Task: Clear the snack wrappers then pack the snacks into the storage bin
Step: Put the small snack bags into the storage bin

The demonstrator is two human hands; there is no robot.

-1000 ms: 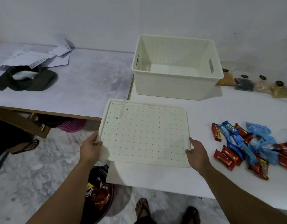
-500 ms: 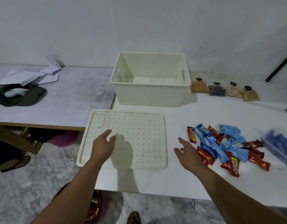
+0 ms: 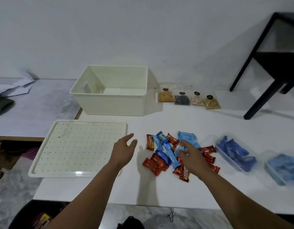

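Near left, below table edge: dark round bin [image 3: 27, 214] on floor, crumpled red-yellow wrappers [image 3: 42, 219] inside. Marble floor around it.

White table [image 3: 159, 192] across centre and right. Near-left on table: cream perforated lid [image 3: 76, 147] lying flat, near-left corner overhanging table edge.

Left hand [image 3: 124, 150] just right of lid, above bare table, fingers spread and relaxed, holding nothing; contact with table unclear.

Right hand [image 3: 191, 156] over snack pile [image 3: 174, 152], fingers bent down onto a light-blue packet [image 3: 180, 148]; actual grip hard to tell, blurred.

Snack pile: red and blue wrapped bars heaped together at table centre, right of lid, near side of bin. Red bars [image 3: 155, 164] at near-left of pile, more red at right edge, light-blue packets [image 3: 186, 137] at far side.

Right of pile: two clear plastic containers, nearer-left one [image 3: 235, 152] with dark-blue packets, far-right one [image 3: 283, 167] with light-blue packets.

Farther: cream storage bin [image 3: 109, 103], upright, open, nothing seen inside, beyond lid, apart from it.

Right of storage bin, by wall: four small clear pouches [image 3: 189, 100] in a row, black round labels, mixed contents.

Far right: black frame stand [image 3: 265, 68] on table.

Far left: second grey surface [image 3: 35, 106], white papers [image 3: 12, 86], dark cloth [image 3: 2, 104] at edge.
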